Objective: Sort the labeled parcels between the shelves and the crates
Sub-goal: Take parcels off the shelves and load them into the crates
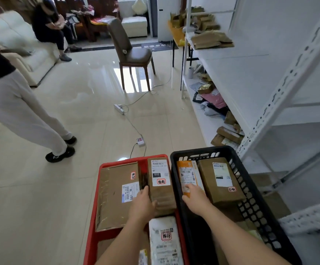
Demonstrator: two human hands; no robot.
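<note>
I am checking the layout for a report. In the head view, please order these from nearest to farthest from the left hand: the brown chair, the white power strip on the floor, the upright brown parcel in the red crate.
1. Upright brown parcel, in the red crate, gripped by the left hand.
2. White power strip, on the floor ahead.
3. Brown chair, farthest back.

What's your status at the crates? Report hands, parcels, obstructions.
Left hand grips tall brown parcel in red crate. Right hand on orange-labelled parcel in black crate. Nothing blocking either hand.
</note>
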